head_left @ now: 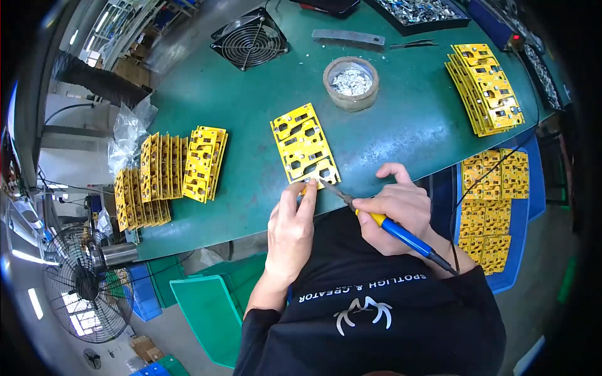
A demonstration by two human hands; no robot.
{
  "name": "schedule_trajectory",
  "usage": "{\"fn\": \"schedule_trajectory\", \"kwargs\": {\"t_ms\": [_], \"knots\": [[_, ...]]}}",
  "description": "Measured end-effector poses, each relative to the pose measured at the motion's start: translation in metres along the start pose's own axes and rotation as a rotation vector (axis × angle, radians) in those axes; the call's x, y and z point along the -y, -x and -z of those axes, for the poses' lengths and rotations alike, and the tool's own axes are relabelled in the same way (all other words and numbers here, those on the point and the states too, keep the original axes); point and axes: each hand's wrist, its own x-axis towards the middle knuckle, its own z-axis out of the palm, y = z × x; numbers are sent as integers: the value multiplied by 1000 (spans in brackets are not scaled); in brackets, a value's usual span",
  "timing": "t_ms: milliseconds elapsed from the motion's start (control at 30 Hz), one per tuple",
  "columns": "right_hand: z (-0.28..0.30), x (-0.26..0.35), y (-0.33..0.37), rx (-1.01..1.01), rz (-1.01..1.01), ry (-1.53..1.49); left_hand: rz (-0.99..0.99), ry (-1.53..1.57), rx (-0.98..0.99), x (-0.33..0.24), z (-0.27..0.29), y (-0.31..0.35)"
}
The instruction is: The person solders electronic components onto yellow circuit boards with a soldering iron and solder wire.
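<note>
A yellow circuit board panel (305, 145) with cutouts and small parts lies flat on the green bench in front of me. My left hand (291, 225) has its fingertips pinched at the panel's near edge; whether a small part sits between them is hidden. In my right hand (398, 213) is a soldering iron (401, 235) with a blue and yellow handle, held like a pen. Its tip points at the panel's near edge, right beside my left fingertips. A cable runs from the handle's back end.
Stacks of yellow panels stand at the left (164, 166) and far right (486, 88). Beyond the panel sit a round tub (351, 84) of silvery bits, a metal strip (348, 37), tweezers (414, 44), a small fan (251, 44) and a black parts tray (420, 14). A blue bin (523, 219) holds more panels.
</note>
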Motion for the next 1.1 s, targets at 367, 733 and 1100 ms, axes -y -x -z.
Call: {"fn": "schedule_trajectory", "kwargs": {"t_ms": [367,733,1100], "knots": [[6,-3,0,-139,0,-9,49,84,-42,-10,-1,-3],[15,-5,2,-223,-23,33,-17,272,-189,-2,2,-44],[15,-2,4,-158,-37,19,48,209,88,45,25,-68]]}}
